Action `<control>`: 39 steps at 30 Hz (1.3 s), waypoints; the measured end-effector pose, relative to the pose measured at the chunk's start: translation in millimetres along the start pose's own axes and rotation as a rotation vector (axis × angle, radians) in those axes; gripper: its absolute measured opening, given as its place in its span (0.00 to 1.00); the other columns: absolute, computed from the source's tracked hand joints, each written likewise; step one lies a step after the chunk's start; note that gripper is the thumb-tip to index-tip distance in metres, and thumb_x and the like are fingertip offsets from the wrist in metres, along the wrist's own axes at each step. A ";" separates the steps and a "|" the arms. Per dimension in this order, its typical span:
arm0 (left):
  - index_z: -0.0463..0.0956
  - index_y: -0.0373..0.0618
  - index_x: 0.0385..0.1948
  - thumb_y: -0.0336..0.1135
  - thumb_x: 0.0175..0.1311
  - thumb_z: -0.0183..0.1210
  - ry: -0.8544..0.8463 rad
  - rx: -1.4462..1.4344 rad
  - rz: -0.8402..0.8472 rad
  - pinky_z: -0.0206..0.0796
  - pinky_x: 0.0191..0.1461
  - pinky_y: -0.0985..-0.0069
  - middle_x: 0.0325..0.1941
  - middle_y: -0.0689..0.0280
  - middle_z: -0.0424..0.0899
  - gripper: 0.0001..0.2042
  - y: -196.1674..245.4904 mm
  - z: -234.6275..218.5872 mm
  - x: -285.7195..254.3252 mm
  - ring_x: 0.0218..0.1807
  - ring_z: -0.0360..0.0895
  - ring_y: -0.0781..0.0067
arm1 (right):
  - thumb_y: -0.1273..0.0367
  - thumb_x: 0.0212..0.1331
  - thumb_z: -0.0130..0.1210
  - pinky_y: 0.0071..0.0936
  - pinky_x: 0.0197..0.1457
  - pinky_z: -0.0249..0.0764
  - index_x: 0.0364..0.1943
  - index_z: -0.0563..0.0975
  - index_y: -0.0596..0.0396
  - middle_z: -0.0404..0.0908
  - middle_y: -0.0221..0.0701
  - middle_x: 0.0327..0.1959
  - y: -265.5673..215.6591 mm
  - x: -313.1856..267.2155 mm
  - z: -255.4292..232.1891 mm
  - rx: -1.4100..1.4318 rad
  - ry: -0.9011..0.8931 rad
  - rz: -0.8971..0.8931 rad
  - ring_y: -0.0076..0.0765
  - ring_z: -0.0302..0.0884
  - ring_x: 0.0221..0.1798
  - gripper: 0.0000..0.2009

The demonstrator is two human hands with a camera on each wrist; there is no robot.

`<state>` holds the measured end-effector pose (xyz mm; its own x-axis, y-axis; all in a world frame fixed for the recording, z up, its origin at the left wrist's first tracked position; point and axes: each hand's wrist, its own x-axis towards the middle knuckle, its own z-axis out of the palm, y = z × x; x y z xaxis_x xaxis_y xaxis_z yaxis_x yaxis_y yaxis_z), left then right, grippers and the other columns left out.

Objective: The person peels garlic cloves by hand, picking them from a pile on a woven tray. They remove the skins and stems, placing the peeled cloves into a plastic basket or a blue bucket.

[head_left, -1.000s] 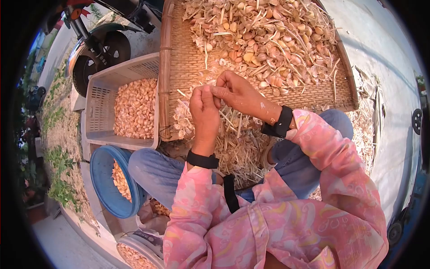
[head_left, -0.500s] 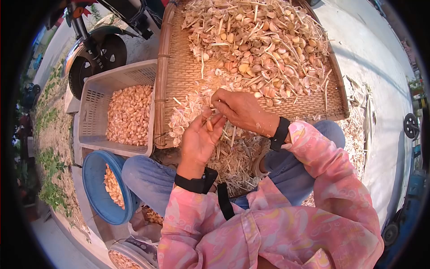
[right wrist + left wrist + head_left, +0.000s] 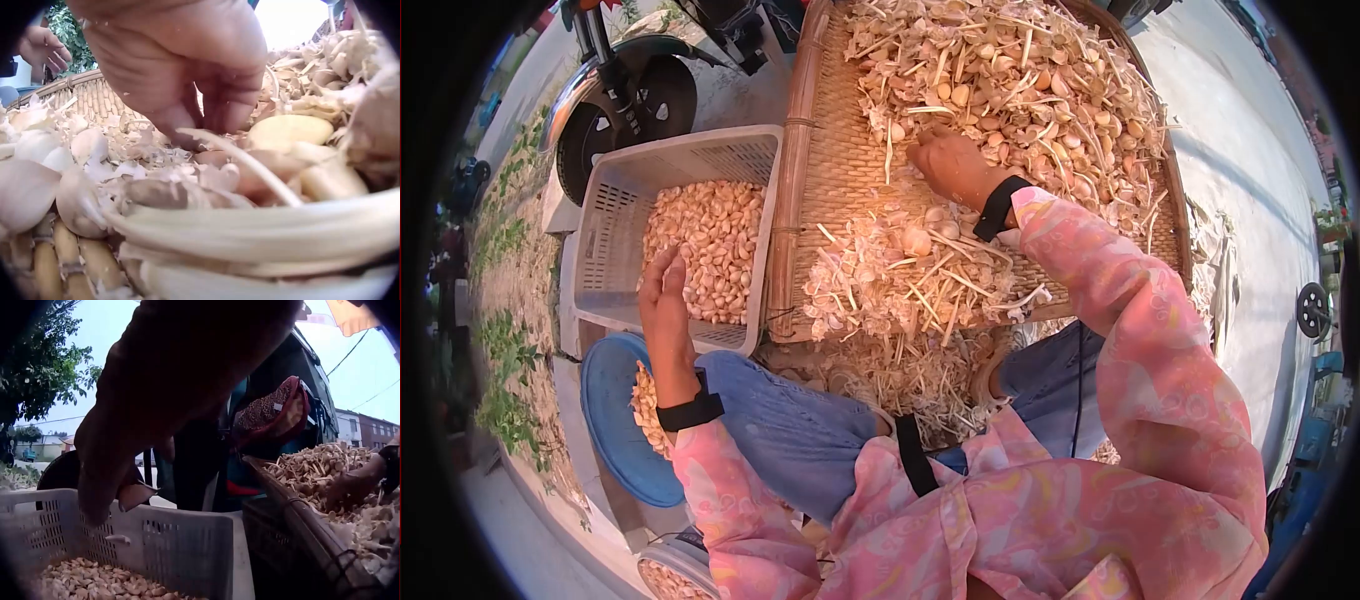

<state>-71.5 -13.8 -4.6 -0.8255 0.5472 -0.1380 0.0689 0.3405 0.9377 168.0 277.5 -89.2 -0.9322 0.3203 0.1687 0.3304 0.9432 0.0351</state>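
Observation:
My left hand [image 3: 666,325] hovers over the pale plastic crate [image 3: 730,150] of garlic cloves [image 3: 710,235], its fingers extended. In the left wrist view, a garlic clove [image 3: 135,495] shows right by the fingers, and a smaller pale piece [image 3: 117,539] is in the air lower down, above the heap. My right hand [image 3: 955,168] reaches down at the near edge of the garlic pile [image 3: 1040,100] on the woven tray [image 3: 840,150]. Its fingers bend downward in the right wrist view, tips among papery skins beside a yellowish clove [image 3: 290,131]; I cannot tell whether they pinch anything.
A smaller heap of skins and stalks [image 3: 900,280] lies on the tray's near side. A blue bucket [image 3: 615,420] with cloves stands left of the knee, a tub [image 3: 670,575] below it. Skins and stalks [image 3: 920,385] cover the ground between the legs. A wheel [image 3: 645,110] stands behind the crate.
Both hands were together over the near heap, with a clove at the left fingers. They have parted: the left moved left over the crate, the right moved up to the pile.

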 end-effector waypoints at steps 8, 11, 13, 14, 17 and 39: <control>0.67 0.35 0.49 0.34 0.65 0.48 -0.615 -0.630 -0.334 0.72 0.39 0.82 0.44 0.54 0.76 0.15 20.5 131.8 -64.3 0.39 0.78 0.70 | 0.75 0.53 0.55 0.17 0.38 0.71 0.33 0.74 0.60 0.75 0.27 0.29 -54.1 -38.5 -58.3 1.411 0.054 0.324 0.18 0.73 0.32 0.05; 0.70 0.35 0.45 0.32 0.64 0.49 -0.643 -0.729 -0.315 0.72 0.38 0.82 0.38 0.57 0.78 0.12 15.3 156.0 -74.9 0.36 0.78 0.71 | 0.76 0.55 0.53 0.17 0.37 0.71 0.34 0.74 0.60 0.75 0.27 0.30 -80.3 -56.7 -70.9 1.672 0.125 0.273 0.18 0.73 0.33 0.04; 0.72 0.35 0.42 0.31 0.63 0.52 -0.569 -0.663 -0.185 0.72 0.36 0.84 0.34 0.60 0.79 0.10 14.4 160.0 -83.7 0.34 0.79 0.73 | 0.76 0.54 0.54 0.16 0.37 0.70 0.35 0.74 0.59 0.75 0.27 0.30 -83.6 -66.8 -73.1 1.484 0.184 0.257 0.18 0.73 0.33 0.05; 0.72 0.35 0.41 0.31 0.62 0.52 -0.538 -0.585 -0.127 0.71 0.36 0.84 0.33 0.61 0.79 0.10 15.9 159.9 -87.9 0.32 0.78 0.75 | 0.76 0.54 0.54 0.16 0.37 0.70 0.35 0.74 0.59 0.74 0.26 0.30 -83.8 -71.2 -75.0 1.390 0.209 0.248 0.17 0.73 0.33 0.05; 0.74 0.35 0.38 0.30 0.61 0.54 -0.467 -0.382 0.037 0.69 0.33 0.86 0.30 0.64 0.79 0.08 19.2 155.8 -99.2 0.29 0.77 0.79 | 0.73 0.54 0.53 0.26 0.34 0.70 0.35 0.75 0.58 0.75 0.36 0.27 -82.8 -80.1 -92.6 1.016 0.184 0.140 0.33 0.76 0.31 0.06; 0.75 0.37 0.33 0.31 0.59 0.54 0.134 0.228 0.142 0.64 0.29 0.84 0.26 0.67 0.77 0.07 -9.5 -54.8 -106.0 0.23 0.72 0.81 | 0.70 0.51 0.50 0.38 0.37 0.68 0.36 0.73 0.55 0.73 0.38 0.30 -82.2 -76.1 -68.4 0.660 -0.012 0.122 0.47 0.73 0.35 0.08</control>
<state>-15.3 -116.9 18.6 -0.8641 0.5012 0.0469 0.3007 0.4393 0.8465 221.9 169.6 -37.5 -0.8965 0.4258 0.1220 0.2779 0.7552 -0.5936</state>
